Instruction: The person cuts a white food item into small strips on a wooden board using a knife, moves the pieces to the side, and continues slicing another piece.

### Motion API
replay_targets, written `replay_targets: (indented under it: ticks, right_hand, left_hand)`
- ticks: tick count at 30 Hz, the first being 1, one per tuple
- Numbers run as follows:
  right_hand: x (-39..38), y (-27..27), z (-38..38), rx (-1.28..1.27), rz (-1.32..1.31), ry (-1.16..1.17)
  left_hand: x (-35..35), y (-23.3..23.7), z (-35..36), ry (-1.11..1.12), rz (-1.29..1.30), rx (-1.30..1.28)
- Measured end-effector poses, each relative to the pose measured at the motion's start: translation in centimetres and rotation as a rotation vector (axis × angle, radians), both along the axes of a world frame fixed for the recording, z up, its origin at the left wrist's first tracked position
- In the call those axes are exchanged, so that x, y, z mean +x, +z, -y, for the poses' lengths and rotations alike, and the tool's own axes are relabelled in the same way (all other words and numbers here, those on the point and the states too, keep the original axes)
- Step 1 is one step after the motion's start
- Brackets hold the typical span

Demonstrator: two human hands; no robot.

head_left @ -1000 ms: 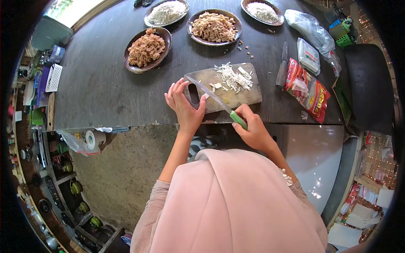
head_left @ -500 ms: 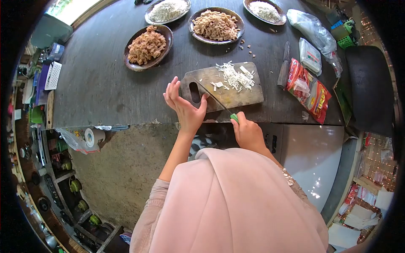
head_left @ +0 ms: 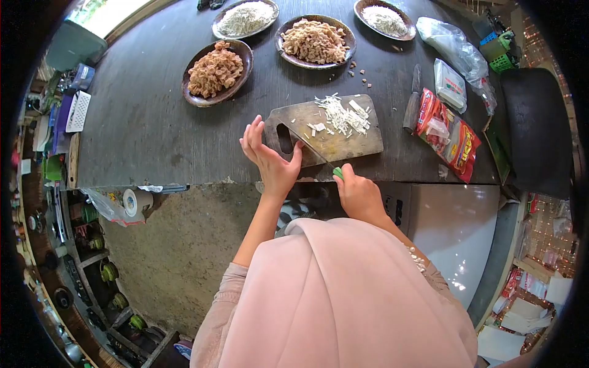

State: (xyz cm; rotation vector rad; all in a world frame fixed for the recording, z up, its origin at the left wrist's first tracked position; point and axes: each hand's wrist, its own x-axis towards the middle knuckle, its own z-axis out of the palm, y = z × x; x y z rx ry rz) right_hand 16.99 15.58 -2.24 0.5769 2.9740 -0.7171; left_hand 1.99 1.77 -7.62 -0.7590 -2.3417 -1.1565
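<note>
Wrapped round a green handle, my right hand [head_left: 361, 195] holds a knife [head_left: 319, 153] whose blade slants up and left across the wooden cutting board [head_left: 343, 147]. My left hand [head_left: 273, 158] is at the board's handle end, fingers raised and apart, with the thumb near the blade beside the oval handle hole [head_left: 284, 138]. Thin white strips [head_left: 343, 116] lie in a loose heap on the far right part of the board. A few small pale pieces [head_left: 316, 128] lie between that heap and the blade.
Behind the board stand a plate of brown chunks [head_left: 215, 72], a plate of tan pieces [head_left: 314, 42] and two plates of white shreds [head_left: 246, 18]. To the right lie another knife [head_left: 412, 104], a red packet [head_left: 451, 135], a white pack [head_left: 450, 84] and a clear plastic bag [head_left: 454, 46].
The view has shifted slightly, so the table's contents sit a little lower. Both hands and the knife keep nearly the same place over the board.
</note>
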Motion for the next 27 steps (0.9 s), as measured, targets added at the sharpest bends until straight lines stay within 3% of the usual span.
replay_targets:
  ticks: [27]
  right_hand:
    - [-1.3,0.2,0.7,-0.033,0.007,-0.003]
  left_hand:
    - [0.1,0.1,0.2,-0.019,0.061,-0.031]
